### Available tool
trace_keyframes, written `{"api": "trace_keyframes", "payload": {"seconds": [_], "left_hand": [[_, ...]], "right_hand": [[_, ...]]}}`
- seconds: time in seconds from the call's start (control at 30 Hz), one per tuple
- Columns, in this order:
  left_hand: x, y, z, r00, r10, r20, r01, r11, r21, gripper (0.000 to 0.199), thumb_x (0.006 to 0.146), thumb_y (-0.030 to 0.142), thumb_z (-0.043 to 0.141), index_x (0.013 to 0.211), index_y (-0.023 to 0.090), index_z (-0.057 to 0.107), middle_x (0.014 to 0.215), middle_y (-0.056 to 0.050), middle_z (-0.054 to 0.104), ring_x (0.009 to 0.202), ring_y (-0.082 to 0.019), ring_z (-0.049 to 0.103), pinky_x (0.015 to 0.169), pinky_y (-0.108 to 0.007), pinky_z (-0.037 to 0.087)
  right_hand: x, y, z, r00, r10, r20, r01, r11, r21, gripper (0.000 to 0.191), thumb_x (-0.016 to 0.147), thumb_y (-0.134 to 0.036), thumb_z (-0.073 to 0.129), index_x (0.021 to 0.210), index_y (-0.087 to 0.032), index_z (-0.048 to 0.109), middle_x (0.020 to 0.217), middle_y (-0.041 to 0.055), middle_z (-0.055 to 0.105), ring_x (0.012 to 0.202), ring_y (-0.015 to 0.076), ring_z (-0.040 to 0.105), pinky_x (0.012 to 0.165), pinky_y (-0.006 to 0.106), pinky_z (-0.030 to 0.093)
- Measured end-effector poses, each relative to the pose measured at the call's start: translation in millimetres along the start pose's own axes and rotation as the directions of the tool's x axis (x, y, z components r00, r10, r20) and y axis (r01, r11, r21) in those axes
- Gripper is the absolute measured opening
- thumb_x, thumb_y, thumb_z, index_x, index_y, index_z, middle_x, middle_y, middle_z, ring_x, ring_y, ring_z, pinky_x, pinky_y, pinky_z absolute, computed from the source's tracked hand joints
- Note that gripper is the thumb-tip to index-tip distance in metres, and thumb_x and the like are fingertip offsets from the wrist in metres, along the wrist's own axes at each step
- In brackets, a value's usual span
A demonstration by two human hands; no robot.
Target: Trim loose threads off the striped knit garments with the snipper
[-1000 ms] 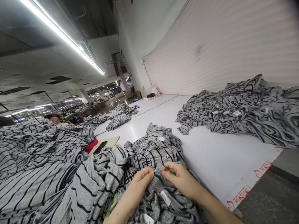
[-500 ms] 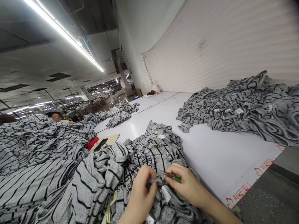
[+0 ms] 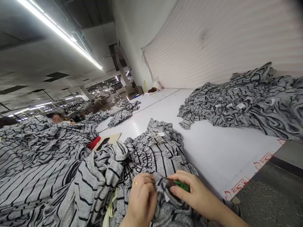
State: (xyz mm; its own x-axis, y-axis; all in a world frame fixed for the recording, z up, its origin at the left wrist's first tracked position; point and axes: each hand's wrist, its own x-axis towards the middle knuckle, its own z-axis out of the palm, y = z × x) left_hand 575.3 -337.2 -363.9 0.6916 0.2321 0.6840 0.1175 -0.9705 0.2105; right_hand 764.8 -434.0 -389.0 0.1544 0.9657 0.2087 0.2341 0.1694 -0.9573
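Note:
A grey shirt with black stripes point(image 3: 163, 159) lies bunched in front of me, with buttons near its neck, black lettering and a white label. My left hand point(image 3: 142, 197), wearing a gold ring, is closed on a fold of this shirt. Green-handled thread snips point(image 3: 182, 185) sit in the closed fingers of my right hand point(image 3: 195, 194). Their tip is against the fabric, just right of my left hand; the blades are mostly hidden.
Striped garments pile up at the left point(image 3: 42, 157) and at the right point(image 3: 236, 104) of the white table point(image 3: 163, 104). A black phone point(image 3: 103, 143) rests on a notebook point(image 3: 115, 137) near a red object point(image 3: 94, 142). Beyond the left pile, a person point(image 3: 56, 118) is partly visible.
My left hand has turned over, its back now showing more, and grips another fold. My right hand has shifted slightly right and down with the snips. The view has tilted a little.

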Motion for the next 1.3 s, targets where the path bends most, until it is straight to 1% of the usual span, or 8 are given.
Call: {"api": "trace_keyframes", "payload": {"seconds": [0.1, 0.23, 0.3, 0.4, 0.57, 0.8, 1.03, 1.3], "left_hand": [[13, 5, -9.6, 0.928, -0.26, 0.267, 0.289, 0.954, -0.076, 0.019, 0.081, 0.011, 0.05, 0.073, 0.022, 0.037, 0.07, 0.003, 0.048, 0.07, -0.014, 0.051, 0.065, -0.026, 0.042], [49, 7, -18.0, 0.533, -0.504, 0.679, 0.639, 0.766, 0.066, 0.026, 0.088, 0.039, 0.047, 0.07, 0.02, 0.044, 0.067, 0.004, 0.046, 0.064, -0.013, 0.045, 0.058, -0.023, 0.036], [64, 6, -13.9, 0.484, -0.534, 0.693, 0.677, 0.731, 0.091, 0.027, 0.09, 0.042, 0.043, 0.075, 0.02, 0.048, 0.072, 0.003, 0.051, 0.07, -0.014, 0.048, 0.063, -0.024, 0.039], [70, 7, 1.1, 0.582, -0.541, 0.607, 0.623, 0.776, 0.095, 0.007, 0.086, 0.028, 0.05, 0.09, 0.021, 0.051, 0.089, -0.001, 0.059, 0.08, -0.017, 0.053, 0.072, -0.027, 0.042], [70, 5, 28.1, 0.755, -0.433, 0.493, 0.475, 0.879, 0.045, 0.029, 0.082, 0.011, 0.048, 0.107, 0.024, 0.053, 0.113, -0.005, 0.057, 0.079, -0.017, 0.057, 0.077, -0.031, 0.045], [91, -7, 48.3, 0.747, -0.426, 0.51, 0.524, 0.85, -0.058, 0.026, 0.076, 0.011, 0.054, 0.099, 0.022, 0.061, 0.093, -0.003, 0.06, 0.084, -0.019, 0.057, 0.076, -0.031, 0.046], [64, 1, 39.7, 0.911, -0.316, 0.267, 0.348, 0.934, -0.082, 0.018, 0.082, 0.005, 0.039, 0.079, 0.021, 0.046, 0.084, -0.001, 0.051, 0.078, -0.016, 0.052, 0.068, -0.026, 0.043], [46, 1, 36.0, 0.955, -0.264, 0.137, 0.275, 0.959, -0.071, 0.017, 0.081, 0.005, 0.044, 0.078, 0.021, 0.045, 0.082, -0.002, 0.054, 0.076, -0.016, 0.055, 0.067, -0.026, 0.046]], "right_hand": [[12, 16, -4, 0.974, 0.006, -0.227, -0.023, 0.997, -0.071, 0.022, 0.086, -0.035, 0.054, 0.1, -0.02, 0.064, 0.1, 0.0056, 0.065, 0.093, 0.0219, 0.061, 0.082, 0.031, 0.047], [36, 33, -8, 0.905, 0.016, -0.425, -0.133, 0.96, -0.247, 0.027, 0.085, -0.034, 0.05, 0.107, -0.02, 0.059, 0.104, 0.0082, 0.066, 0.088, 0.0235, 0.062, 0.081, 0.036, 0.048], [42, 39, -10, 0.896, 0.019, -0.443, -0.166, 0.941, -0.296, 0.03, 0.083, -0.031, 0.051, 0.111, -0.021, 0.058, 0.109, 0.0082, 0.065, 0.094, 0.0253, 0.062, 0.084, 0.039, 0.046], [39, 48, -15, 0.894, 0.084, -0.44, -0.201, 0.954, -0.225, 0.036, 0.082, -0.034, 0.053, 0.116, -0.023, 0.054, 0.107, 0.0064, 0.065, 0.096, 0.025, 0.062, 0.082, 0.037, 0.047], [26, 57, -22, 0.922, 0.119, -0.368, -0.16, 0.984, -0.083, 0.018, 0.081, -0.031, 0.054, 0.095, -0.02, 0.057, 0.086, 0.0012, 0.065, 0.076, 0.0185, 0.06, 0.07, 0.029, 0.046], [23, 41, -19, 0.947, 0.018, -0.322, -0.017, 1.0, 0.004, 0.007, 0.084, -0.024, 0.05, 0.081, -0.019, 0.054, 0.076, -0.0019, 0.059, 0.073, 0.0154, 0.056, 0.065, 0.024, 0.044], [11, 27, -20, 0.971, -0.013, -0.24, 0.025, 0.999, 0.046, 0.009, 0.086, -0.027, 0.055, 0.089, -0.02, 0.06, 0.087, 0.0004, 0.063, 0.084, 0.0169, 0.06, 0.075, 0.026, 0.048], [8, 11, -15, 0.989, -0.023, -0.144, 0.031, 0.998, 0.056, 0.013, 0.083, -0.022, 0.06, 0.096, -0.024, 0.063, 0.096, -0.0001, 0.064, 0.091, 0.0177, 0.06, 0.081, 0.027, 0.047]]}}
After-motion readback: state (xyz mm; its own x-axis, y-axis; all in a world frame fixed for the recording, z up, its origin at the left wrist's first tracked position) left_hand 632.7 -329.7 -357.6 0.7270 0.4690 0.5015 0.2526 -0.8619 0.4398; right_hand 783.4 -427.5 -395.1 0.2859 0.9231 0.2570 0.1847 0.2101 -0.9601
